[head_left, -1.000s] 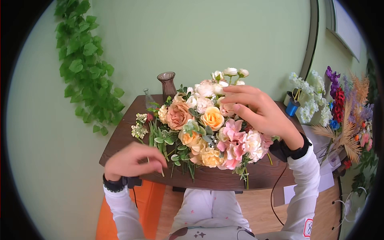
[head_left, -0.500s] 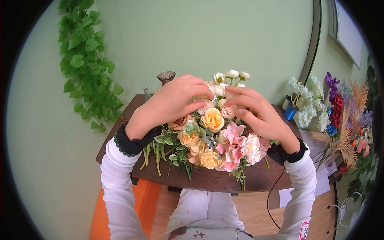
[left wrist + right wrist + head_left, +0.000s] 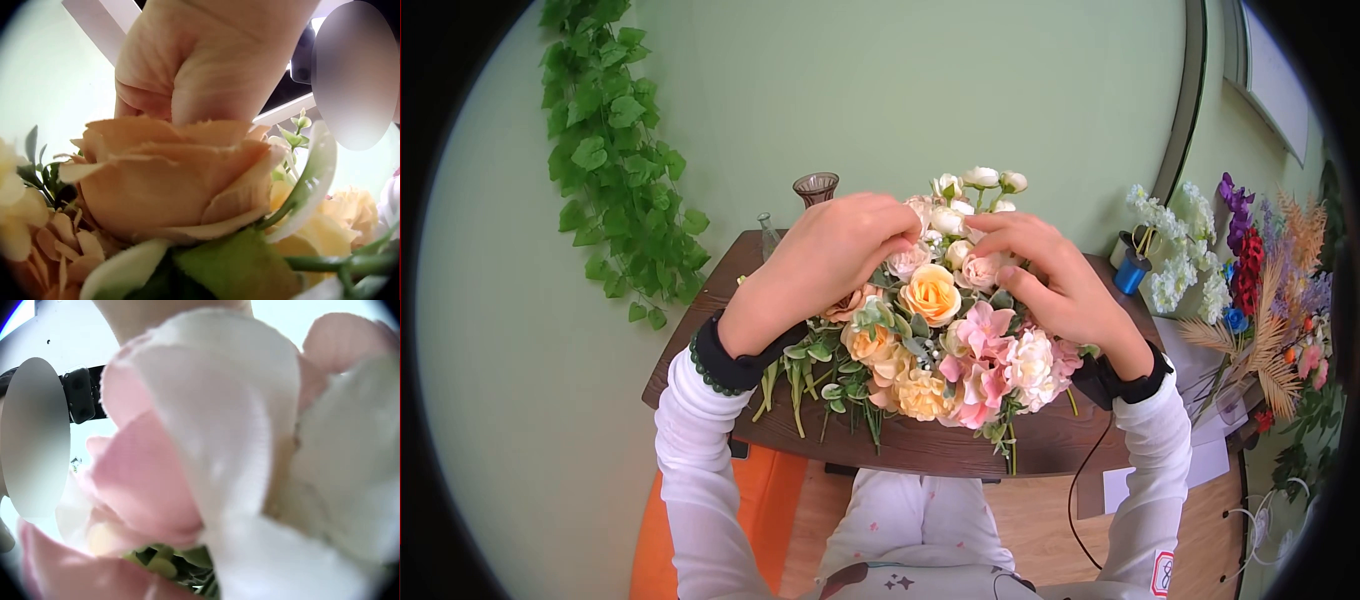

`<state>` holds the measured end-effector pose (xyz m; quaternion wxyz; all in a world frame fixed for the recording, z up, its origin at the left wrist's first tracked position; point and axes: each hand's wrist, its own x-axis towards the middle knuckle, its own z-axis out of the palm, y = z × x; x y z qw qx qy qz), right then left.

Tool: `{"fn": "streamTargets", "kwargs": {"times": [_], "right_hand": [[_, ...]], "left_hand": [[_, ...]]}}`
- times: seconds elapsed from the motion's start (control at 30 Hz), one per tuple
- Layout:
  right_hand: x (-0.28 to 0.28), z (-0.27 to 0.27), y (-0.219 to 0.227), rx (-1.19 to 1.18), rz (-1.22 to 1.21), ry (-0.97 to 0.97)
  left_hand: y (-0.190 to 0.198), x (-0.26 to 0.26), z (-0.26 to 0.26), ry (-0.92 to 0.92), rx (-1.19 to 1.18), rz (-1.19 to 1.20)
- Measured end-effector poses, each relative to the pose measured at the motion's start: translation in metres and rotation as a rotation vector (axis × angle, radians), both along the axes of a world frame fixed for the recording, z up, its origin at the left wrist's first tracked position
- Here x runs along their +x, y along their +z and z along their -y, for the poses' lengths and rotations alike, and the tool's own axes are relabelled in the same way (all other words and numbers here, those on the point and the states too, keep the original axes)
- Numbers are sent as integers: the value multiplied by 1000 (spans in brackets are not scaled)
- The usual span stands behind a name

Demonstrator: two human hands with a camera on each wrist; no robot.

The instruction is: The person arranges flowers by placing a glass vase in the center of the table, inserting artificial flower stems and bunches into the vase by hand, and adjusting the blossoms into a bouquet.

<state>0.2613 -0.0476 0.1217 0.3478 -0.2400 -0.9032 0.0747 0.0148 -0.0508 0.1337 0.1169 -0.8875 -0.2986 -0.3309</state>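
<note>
A large bouquet of artificial flowers [image 3: 928,296] stands on the dark wooden table [image 3: 1060,432], with peach, yellow, pink and white blooms. My left hand [image 3: 840,245] reaches in from the left, thumb and fingertips pinched together at a pale pink rose [image 3: 908,262] near the top. In the left wrist view its fingers are hidden behind a peach rose [image 3: 172,175]. My right hand [image 3: 1055,285] arches over the right side, fingers spread and touching the pale blooms beside another pale pink rose [image 3: 982,270]. Pink and white petals [image 3: 219,431] fill the right wrist view, hiding those fingers.
Behind my left hand stand a brown glass vase [image 3: 816,188] and a small clear bottle [image 3: 768,232]. Loose green stems [image 3: 795,395] lie at the table's front left. More flowers [image 3: 1250,290] and a blue spool [image 3: 1132,272] are at the right. A cable [image 3: 1082,475] hangs from my right wrist.
My left hand rose from the table's front left to the top of the bouquet, and its fingertips then drew together there. My right hand stayed at the right side of the blooms.
</note>
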Motion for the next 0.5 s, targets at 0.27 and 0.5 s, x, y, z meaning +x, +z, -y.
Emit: {"fn": "streamTargets", "kwargs": {"times": [0.27,0.5], "right_hand": [[-2,1,-3,-31,-25,-36],[-1,0,-4,-15,-24,-47]], "left_hand": [[0,5,-3,62,141,-67],[1,6,-2,41,61,22]]}}
